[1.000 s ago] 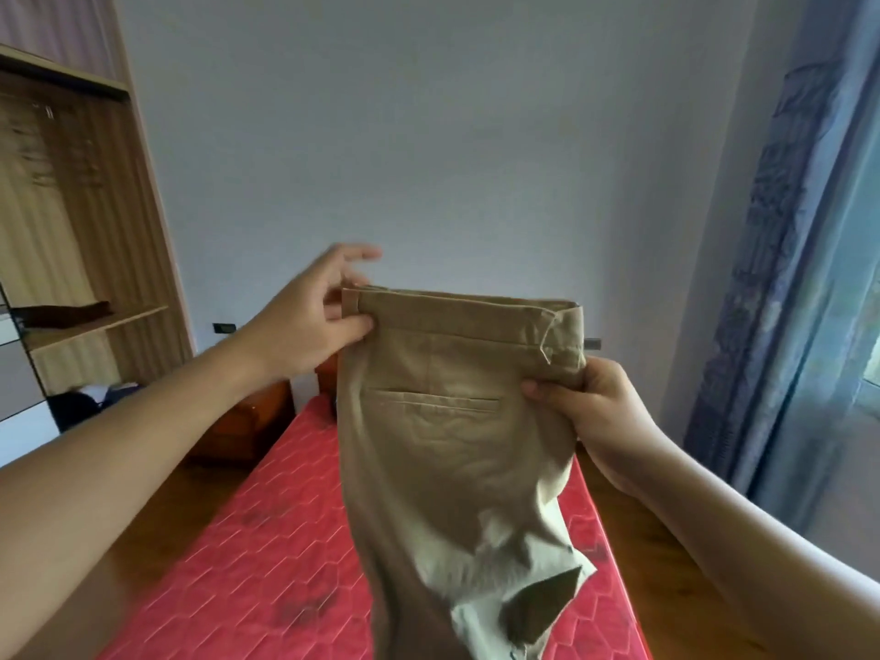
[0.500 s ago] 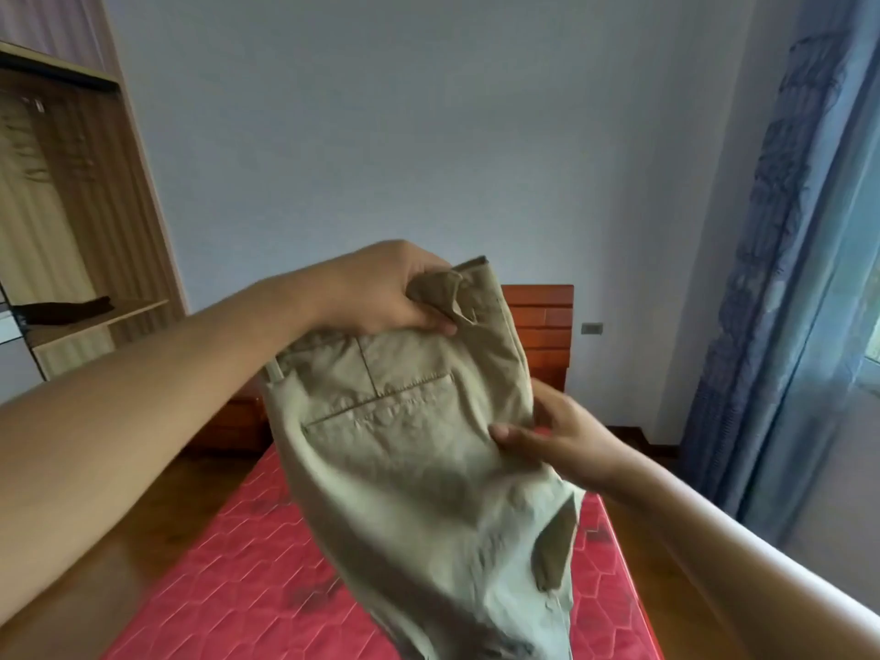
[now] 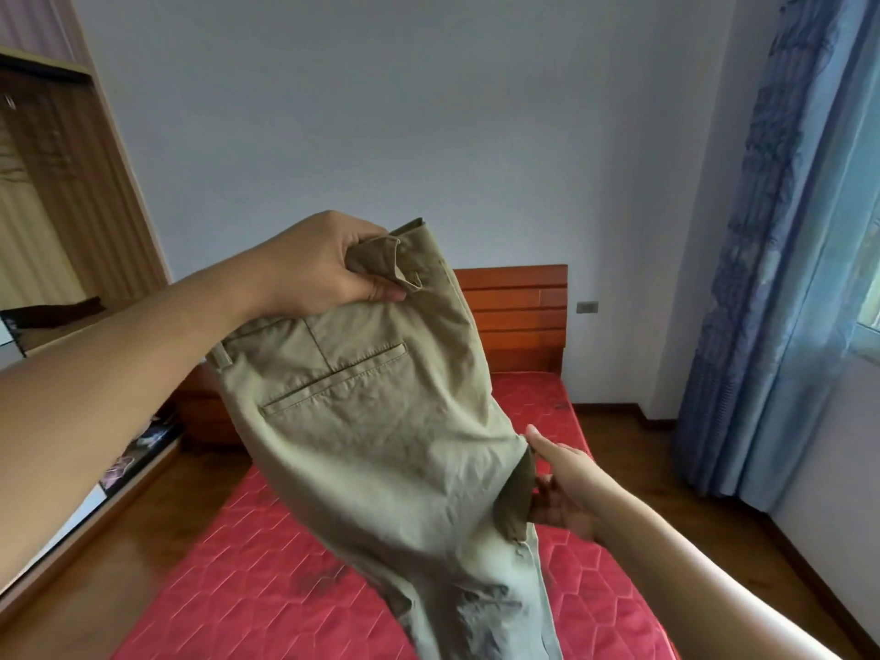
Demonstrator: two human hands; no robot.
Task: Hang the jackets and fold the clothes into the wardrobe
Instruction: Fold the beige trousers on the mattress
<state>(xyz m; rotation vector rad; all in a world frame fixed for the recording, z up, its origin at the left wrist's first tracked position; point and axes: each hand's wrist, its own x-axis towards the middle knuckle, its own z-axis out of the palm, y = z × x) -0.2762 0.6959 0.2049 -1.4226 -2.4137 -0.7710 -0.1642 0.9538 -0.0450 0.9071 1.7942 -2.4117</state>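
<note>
Khaki trousers [image 3: 381,421] dangle from one bunched fistful of waistband over the red mattress [image 3: 238,588].

With a single grip carrying the whole weight, the legs will likely twist and the seams misalign, giving a crooked fold, or the cloth may slip free if the fist loosens. The left hand [image 3: 333,269], at 11 o'clock from the trousers' middle, is clenched around the waistband with the arm stretched forward. The right hand [image 3: 566,488], at 4 o'clock, lays nearly straight fingers against the crotch edge, with no clear pinch. The wardrobe [image 3: 57,183] stands at 9 o'clock.
</note>
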